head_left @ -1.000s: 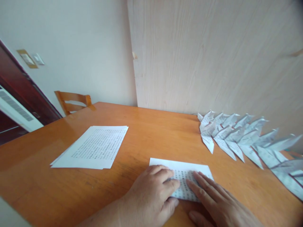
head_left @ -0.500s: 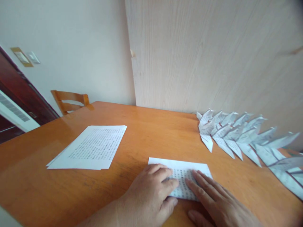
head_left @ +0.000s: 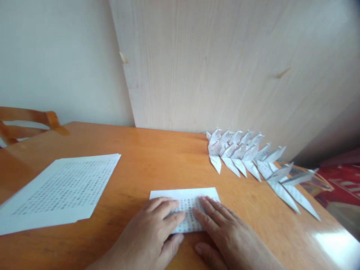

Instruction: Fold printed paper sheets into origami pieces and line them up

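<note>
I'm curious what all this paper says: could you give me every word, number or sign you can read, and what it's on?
None can be read with certainty:
Paper under the left hand and right hand: printed characters, too blurred.
Stack of sheets at left: rows of characters, too small.
Folded paper pieces: faint print, too small.
Red item at far right: white marks, perhaps lettering, too blurred.
</note>
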`<state>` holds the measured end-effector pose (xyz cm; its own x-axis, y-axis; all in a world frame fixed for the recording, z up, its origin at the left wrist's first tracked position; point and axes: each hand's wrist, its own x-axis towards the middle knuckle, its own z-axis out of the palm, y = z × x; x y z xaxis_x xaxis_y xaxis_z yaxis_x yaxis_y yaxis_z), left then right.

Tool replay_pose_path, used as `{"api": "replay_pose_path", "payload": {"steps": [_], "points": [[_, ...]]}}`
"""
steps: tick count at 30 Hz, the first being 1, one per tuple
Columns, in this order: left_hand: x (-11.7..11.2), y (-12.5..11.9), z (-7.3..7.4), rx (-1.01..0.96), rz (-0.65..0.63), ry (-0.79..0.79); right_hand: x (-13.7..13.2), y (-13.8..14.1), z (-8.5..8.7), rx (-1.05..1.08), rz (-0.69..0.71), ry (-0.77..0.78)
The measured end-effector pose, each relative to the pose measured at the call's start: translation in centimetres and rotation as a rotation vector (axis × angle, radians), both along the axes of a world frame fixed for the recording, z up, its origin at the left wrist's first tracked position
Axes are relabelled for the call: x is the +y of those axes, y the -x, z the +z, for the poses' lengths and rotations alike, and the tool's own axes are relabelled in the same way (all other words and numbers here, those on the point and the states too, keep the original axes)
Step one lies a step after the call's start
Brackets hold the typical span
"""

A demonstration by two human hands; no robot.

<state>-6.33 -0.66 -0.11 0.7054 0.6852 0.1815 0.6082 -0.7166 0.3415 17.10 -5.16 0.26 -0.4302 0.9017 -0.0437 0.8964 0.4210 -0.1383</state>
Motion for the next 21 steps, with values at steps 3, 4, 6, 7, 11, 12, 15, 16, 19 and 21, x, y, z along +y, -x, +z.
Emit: {"api": "replay_pose_path", "payload": {"steps": [3, 4, 6, 7, 11, 12, 15, 16, 19, 21], "points": [[0.13, 0.05, -0.18, 0.017, -0.011, -0.025, 0.0, 0.28, 0.57, 0.004, -0.018, 0.054], [0.18, 0.06, -0.22, 0.024, -0.012, -0.033, 0.0, 0.36, 0.71, 0.006, -0.022, 0.064], [0.28, 0.07, -0.26, 0.038, -0.013, -0.049, 0.02, 0.46, 0.94, 0.012, -0.028, 0.074], [0.32, 0.08, -0.29, 0.043, -0.013, -0.055, 0.03, 0.49, 1.03, 0.018, -0.033, 0.076], [0.4, 0.12, -0.31, 0.047, -0.016, -0.074, 0.07, 0.51, 1.19, 0.051, -0.047, 0.078], [0.4, 0.11, -0.26, 0.047, -0.015, -0.079, 0.06, 0.49, 1.16, 0.057, -0.049, 0.078], [0.39, -0.01, -0.02, 0.057, -0.013, -0.085, 0.03, 0.42, 0.98, 0.065, -0.049, 0.084], [0.4, -0.06, 0.07, 0.062, -0.013, -0.083, 0.03, 0.4, 0.92, 0.068, -0.05, 0.088], [0.44, -0.11, 0.2, 0.064, -0.011, -0.08, 0.08, 0.36, 0.84, 0.081, -0.052, 0.102], [0.48, -0.04, 0.13, 0.061, -0.008, -0.083, 0.06, 0.35, 0.88, 0.09, -0.052, 0.106]]}}
